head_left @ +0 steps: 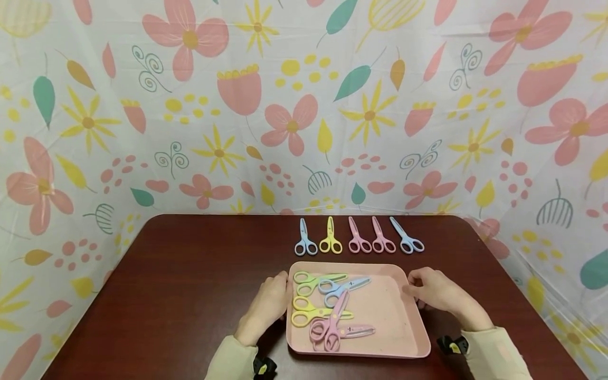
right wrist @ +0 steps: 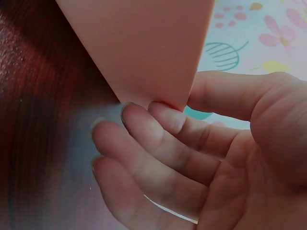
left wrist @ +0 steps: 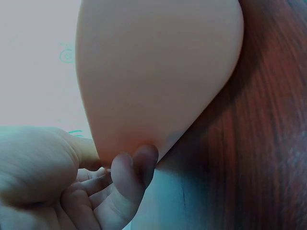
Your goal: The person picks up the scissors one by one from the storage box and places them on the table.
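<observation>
A shallow pink tray sits between the two hands at the front of the table. My left hand grips its left side, and in the left wrist view curled fingertips press against the outer wall. At the right side my right hand pinches the tray, thumb at the rim and fingers against the wall. Inside, toward the left, lie green scissors, blue scissors, yellow scissors and two pairs of pink scissors, partly overlapping.
Behind the tray, a row of scissors points away: blue scissors, yellow scissors, two pink pairs and another blue pair. The dark brown table ends at a flowered curtain.
</observation>
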`<move>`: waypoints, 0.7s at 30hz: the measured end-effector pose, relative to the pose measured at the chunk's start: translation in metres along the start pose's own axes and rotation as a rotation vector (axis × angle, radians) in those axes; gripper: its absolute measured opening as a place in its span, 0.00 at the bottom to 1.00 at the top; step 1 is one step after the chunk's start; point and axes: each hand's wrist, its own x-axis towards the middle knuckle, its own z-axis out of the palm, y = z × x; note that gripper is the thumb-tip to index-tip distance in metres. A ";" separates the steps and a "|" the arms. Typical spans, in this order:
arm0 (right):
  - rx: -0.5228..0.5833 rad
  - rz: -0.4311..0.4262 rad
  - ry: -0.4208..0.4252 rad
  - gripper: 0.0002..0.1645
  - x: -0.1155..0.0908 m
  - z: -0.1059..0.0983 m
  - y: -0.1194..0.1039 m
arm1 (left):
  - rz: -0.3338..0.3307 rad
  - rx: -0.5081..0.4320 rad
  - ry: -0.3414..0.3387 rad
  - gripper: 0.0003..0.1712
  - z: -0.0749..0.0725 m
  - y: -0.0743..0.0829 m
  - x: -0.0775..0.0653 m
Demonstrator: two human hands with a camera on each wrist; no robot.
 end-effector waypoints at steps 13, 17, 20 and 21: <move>0.052 0.064 0.008 0.06 0.001 0.001 -0.003 | -0.040 -0.025 -0.010 0.11 -0.001 0.002 0.000; 0.084 0.069 0.006 0.05 0.001 0.000 -0.003 | -0.033 -0.021 -0.009 0.11 -0.001 0.002 0.000; 0.113 0.068 0.003 0.05 0.001 0.000 -0.001 | -0.031 -0.025 -0.013 0.11 -0.001 0.001 0.000; 0.124 0.066 0.001 0.05 0.002 0.000 0.000 | -0.028 -0.026 -0.015 0.11 -0.002 0.000 0.001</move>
